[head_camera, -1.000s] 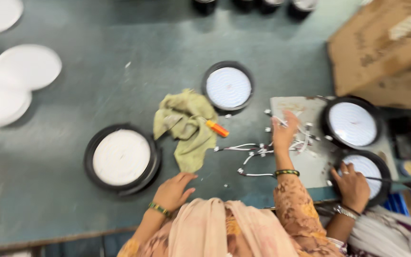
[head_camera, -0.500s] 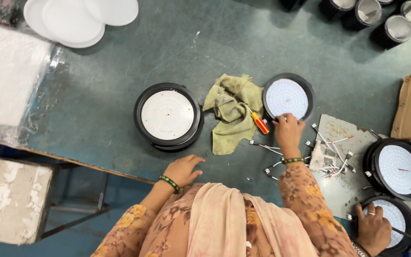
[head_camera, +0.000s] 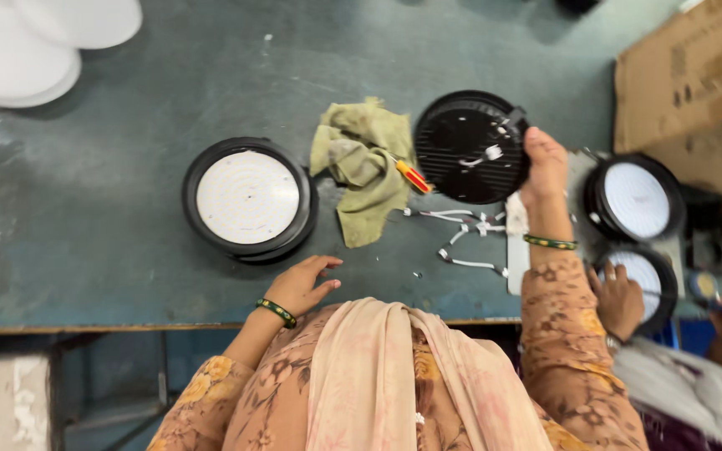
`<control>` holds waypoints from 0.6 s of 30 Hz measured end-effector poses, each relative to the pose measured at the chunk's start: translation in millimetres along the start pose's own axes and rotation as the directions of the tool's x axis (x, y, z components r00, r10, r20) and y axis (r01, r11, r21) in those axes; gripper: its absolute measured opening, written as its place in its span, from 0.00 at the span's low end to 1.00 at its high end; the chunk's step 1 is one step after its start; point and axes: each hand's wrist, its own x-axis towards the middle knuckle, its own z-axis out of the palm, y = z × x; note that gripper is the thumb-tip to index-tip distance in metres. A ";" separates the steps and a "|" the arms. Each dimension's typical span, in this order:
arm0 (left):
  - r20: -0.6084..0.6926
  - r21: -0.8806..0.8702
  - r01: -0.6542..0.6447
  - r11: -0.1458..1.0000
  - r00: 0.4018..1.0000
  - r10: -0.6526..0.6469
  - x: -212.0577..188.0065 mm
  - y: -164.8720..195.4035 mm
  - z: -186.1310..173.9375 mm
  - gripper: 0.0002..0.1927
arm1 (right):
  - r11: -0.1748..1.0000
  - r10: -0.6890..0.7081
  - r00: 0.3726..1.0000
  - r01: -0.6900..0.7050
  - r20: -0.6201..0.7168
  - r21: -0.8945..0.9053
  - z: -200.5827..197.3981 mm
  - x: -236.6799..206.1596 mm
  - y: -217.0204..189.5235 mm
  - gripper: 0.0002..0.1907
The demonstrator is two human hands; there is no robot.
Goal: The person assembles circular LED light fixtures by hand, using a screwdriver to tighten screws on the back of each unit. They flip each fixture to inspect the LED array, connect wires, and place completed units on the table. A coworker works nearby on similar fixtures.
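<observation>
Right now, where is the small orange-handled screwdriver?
In the head view, the small orange-handled screwdriver lies on the grey-green table, at the right edge of the crumpled olive cloth, just left of the black finned round lamp held up by the right hand.

A brown cardboard box [head_camera: 687, 75] stands at the far right corner of the grey-green surface [head_camera: 127, 209], partly cut off by the picture's edge. It is rectangular, its flaps tilted, with a pale label patch and dark printing on its side. No signs or screens show.
</observation>
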 end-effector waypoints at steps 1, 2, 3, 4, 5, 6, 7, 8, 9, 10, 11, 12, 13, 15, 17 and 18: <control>0.017 -0.013 -0.014 1.000 1.000 0.014 -0.7 -1.2 -1.2 0.22 | 0.999 0.027 1.000 -0.026 -0.008 0.043 2.3 -14.4 4.2 0.10; 0.030 -0.026 -0.027 0.999 0.999 0.027 -0.5 -3.7 -2.5 0.22 | 0.995 0.053 0.999 -0.051 -0.011 0.088 6.7 -28.1 9.0 0.11; 0.043 -0.032 -0.044 0.999 0.998 0.046 -0.6 -7.1 -4.0 0.22 | 0.988 0.078 0.997 -0.075 -0.011 0.135 11.4 -41.4 11.3 0.11; 0.057 -0.037 -0.060 0.997 0.996 0.062 -0.8 -11.2 -5.8 0.22 | 0.987 0.058 0.998 -0.053 -0.028 0.153 18.3 -55.9 12.7 0.11; 0.070 -0.042 -0.077 0.996 0.994 0.080 0.2 -14.8 -6.6 0.22 | 0.985 0.037 0.998 -0.028 -0.045 0.170 28.1 -71.0 13.6 0.11; 0.080 -0.147 -0.042 0.988 0.995 0.055 2.6 -17.5 -6.4 0.23 | 0.982 0.015 0.998 -0.002 -0.064 0.187 39.8 -87.9 13.0 0.12; 0.094 -0.250 -0.006 0.968 0.995 0.030 6.4 -18.9 -4.9 0.24 | 0.992 -0.120 0.991 0.122 -0.064 0.016 54.0 -109.5 13.3 0.14; 0.112 -0.350 0.033 0.936 0.994 0.007 10.3 -19.6 -3.7 0.25 | 0.958 -0.249 0.968 0.239 -0.043 -0.159 69.2 -132.2 12.8 0.17; 0.191 -0.630 0.123 0.767 0.981 0.000 16.0 -19.7 -4.0 0.25 | 0.854 -0.320 0.947 0.291 0.004 -0.431 86.5 -159.0 14.5 0.09; 0.273 -0.829 0.230 0.510 0.962 0.010 22.0 -18.7 -4.3 0.25 | 0.677 -0.365 0.928 0.315 0.068 -0.665 104.3 -185.2 17.3 0.11; 0.351 -0.921 0.338 0.195 0.935 0.038 25.9 -17.2 -3.8 0.26 | 0.577 -0.403 0.894 0.415 0.197 -0.704 121.0 -213.8 19.2 0.11; 0.320 -0.946 0.314 0.078 0.942 0.097 29.1 -14.4 -1.2 0.26 | 0.087 -0.585 0.615 0.696 0.529 -0.713 136.0 -237.3 21.4 0.09; 0.280 -0.957 0.289 -0.039 0.948 0.151 32.2 -9.8 3.4 0.27 | 0.031 -0.567 0.574 0.731 0.590 -0.682 149.0 -258.1 22.5 0.08; 0.206 -0.977 0.210 -0.047 0.976 0.070 37.6 0.2 14.9 0.26 | -0.024 -0.529 0.518 0.783 0.672 -0.622 167.1 -287.7 21.2 0.07; 0.100 -0.971 0.135 0.196 0.979 -0.176 37.5 7.1 25.7 0.22 | -0.012 -0.494 0.496 0.818 0.714 -0.576 177.4 -304.0 15.4 0.07; 0.100 -0.965 0.143 0.222 0.976 -0.191 33.9 7.4 28.1 0.23 | -0.023 -0.478 0.495 0.819 0.725 -0.574 180.7 -308.4 11.8 0.07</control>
